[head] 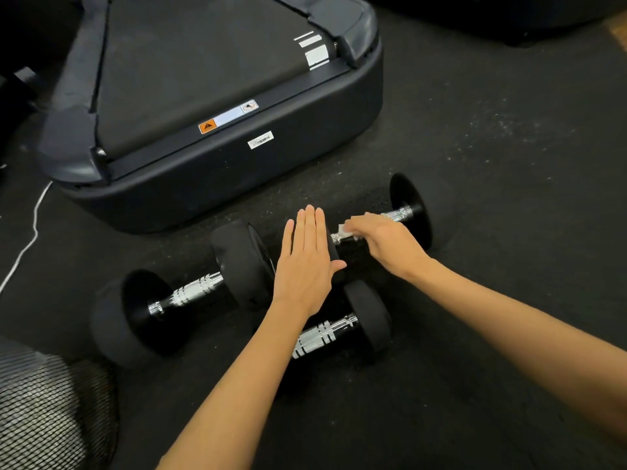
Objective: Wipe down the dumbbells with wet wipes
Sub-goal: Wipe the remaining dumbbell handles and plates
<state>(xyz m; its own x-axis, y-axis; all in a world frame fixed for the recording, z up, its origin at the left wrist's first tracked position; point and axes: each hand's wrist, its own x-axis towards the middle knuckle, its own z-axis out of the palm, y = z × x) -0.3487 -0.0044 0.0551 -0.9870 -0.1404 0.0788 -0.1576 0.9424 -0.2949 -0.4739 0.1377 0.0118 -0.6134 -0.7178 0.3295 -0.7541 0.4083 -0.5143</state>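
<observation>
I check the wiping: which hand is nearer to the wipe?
Right. The right hand holds the wipe on the dumbbell handle; the left hand presses flat on its near plate, beside the wipe.

Three dumbbells crowded on a dark rubber floor [492,137], far dumbbell [407,212], left dumbbell [190,290] and near dumbbell [339,334] almost touching, treadmill base [237,171] blocking the far left, mesh object [44,412] at near left, white cord [30,232] along the left edge, open floor right and near.
</observation>
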